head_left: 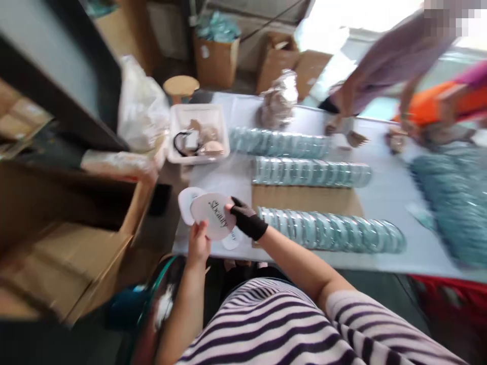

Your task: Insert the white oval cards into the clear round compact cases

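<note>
Pale, flat, rounded card (207,213) with dark lettering that appears to read "beauty", held face up between the left hand (199,242) at its lower edge and the right hand (245,218) at its right edge; the lettering slants down toward the right. Second white rounded card (184,204), partly hidden behind the first, projects at upper left. Third white rounded card (231,241), also lettered, shows beneath it at lower right, mostly covered.

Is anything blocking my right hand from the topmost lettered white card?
Nothing visible: the right hand, in a black glove, touches the topmost white card at its right edge; the left hand holds its lower edge.
</note>
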Action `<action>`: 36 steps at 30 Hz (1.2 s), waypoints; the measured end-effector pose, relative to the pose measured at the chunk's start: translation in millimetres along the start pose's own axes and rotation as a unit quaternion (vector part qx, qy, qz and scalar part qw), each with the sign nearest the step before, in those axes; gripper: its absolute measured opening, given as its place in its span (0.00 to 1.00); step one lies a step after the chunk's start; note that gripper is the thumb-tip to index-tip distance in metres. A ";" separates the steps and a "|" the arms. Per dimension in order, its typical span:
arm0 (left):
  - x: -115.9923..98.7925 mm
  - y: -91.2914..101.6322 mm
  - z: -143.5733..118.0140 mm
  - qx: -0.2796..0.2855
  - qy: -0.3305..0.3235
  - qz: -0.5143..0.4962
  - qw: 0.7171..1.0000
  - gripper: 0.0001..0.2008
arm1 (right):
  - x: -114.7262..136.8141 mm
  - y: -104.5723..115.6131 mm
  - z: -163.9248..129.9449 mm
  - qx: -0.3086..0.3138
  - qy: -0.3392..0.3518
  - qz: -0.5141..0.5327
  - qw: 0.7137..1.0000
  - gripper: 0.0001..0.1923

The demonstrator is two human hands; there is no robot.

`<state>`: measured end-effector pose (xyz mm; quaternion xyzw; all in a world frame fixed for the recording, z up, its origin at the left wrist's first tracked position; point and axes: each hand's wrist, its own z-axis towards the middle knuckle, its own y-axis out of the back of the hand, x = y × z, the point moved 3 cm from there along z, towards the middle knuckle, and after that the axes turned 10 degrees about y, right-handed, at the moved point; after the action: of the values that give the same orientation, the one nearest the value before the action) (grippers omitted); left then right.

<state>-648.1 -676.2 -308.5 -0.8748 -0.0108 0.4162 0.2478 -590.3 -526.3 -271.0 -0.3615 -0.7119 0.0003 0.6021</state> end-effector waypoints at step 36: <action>303.6 -340.2 -170.5 0.296 0.282 0.240 0.881 0.33 | 160.7 448.4 -300.9 0.102 -0.028 -0.011 0.994 0.23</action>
<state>-260.9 -381.8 -286.9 -0.8168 0.3931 0.1826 0.3806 -103.8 -243.2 -245.9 -0.2898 -0.7289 0.0765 0.6155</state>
